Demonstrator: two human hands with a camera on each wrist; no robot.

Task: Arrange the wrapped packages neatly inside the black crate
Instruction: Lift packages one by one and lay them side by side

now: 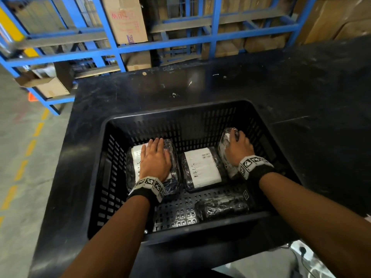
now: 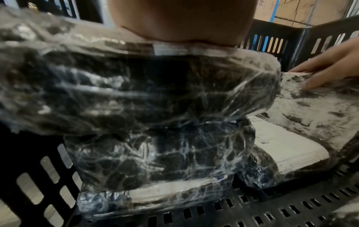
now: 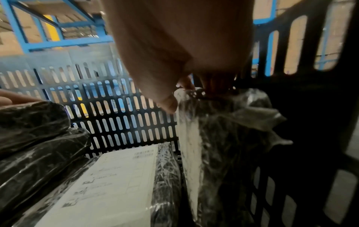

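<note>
Pressing flat on the left package (image 1: 138, 157), the left hand (image 1: 155, 159) is lying with fingers straight and spread over its white label, left of centre in the head view; the left wrist view suggests this package is sitting on top of another wrapped one. At right of centre the right hand (image 1: 237, 147) is curling its fingers over the top edge of the tilted package (image 1: 225, 149), which is standing on its side and leaning toward the right wall of the black crate (image 1: 180, 111); the right wrist view is showing thumb and fingers pinching the plastic at its upper end. Between the two hands the middle package (image 1: 201, 167) is lying flat, label up, and a smaller dark package (image 1: 221, 206) is lying near the crate's front wall at lower centre. The crate is sitting on a black table (image 1: 261, 77), with blue racking (image 1: 112, 27) across the top of the frame.

Judging by this, the step in hand is settling the right-hand package into its slot. The next move probably calls for laying it flat beside the middle one, then squaring the small one.
</note>
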